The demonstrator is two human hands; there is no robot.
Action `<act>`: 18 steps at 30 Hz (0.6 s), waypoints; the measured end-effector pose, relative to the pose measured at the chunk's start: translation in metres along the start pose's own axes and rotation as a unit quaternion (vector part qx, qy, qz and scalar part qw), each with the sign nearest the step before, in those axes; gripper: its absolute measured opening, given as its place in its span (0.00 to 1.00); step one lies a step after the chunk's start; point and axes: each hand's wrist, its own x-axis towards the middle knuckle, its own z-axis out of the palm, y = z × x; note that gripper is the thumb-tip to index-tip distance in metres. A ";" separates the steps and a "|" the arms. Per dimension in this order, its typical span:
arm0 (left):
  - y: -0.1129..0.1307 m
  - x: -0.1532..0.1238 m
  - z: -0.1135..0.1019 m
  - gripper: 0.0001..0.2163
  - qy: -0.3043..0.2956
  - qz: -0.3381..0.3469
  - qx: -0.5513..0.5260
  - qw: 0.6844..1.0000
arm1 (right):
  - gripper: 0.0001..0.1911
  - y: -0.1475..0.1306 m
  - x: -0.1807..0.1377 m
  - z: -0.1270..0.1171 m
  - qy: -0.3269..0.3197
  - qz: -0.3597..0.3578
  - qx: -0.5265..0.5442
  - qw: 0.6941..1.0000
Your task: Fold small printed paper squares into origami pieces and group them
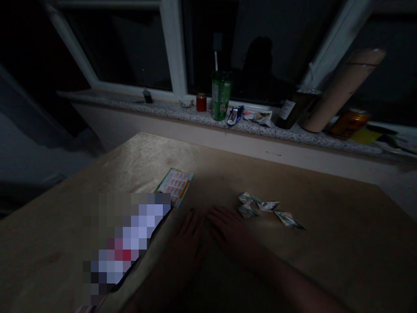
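My left hand (186, 237) lies palm down on the brown tabletop, fingers stretched out and holding nothing. Close beside it, my right hand (230, 230) also rests flat with its fingers extended. To the right of the right hand are several small folded paper pieces (268, 206) with coloured print. A printed card with a calendar-like grid (177, 184) lies beyond my left hand. Left of that hand is a bright, long object (138, 232), blurred into blocks, so its kind cannot be made out; it overlaps the card's near end.
The dim table (215, 167) stands against a wall below a speckled windowsill (260, 132). On the sill are a green cup with a straw (221, 95), a red jar (201, 102), a blue-silver wrapper (235, 115), a dark labelled container (289, 111), a leaning tube (345, 89) and an orange can (350, 122).
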 end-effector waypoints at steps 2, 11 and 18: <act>-0.001 -0.003 -0.003 0.27 -0.008 -0.021 0.000 1.000 | 0.21 -0.001 0.007 0.002 -0.019 -0.013 -0.012 1.000; -0.008 -0.018 -0.001 0.26 0.019 -0.072 0.042 0.996 | 0.20 -0.003 0.035 0.013 -0.044 -0.050 -0.015 0.998; -0.011 -0.013 -0.011 0.17 0.043 -0.084 0.033 0.995 | 0.17 -0.007 0.054 0.024 -0.021 -0.068 -0.041 0.997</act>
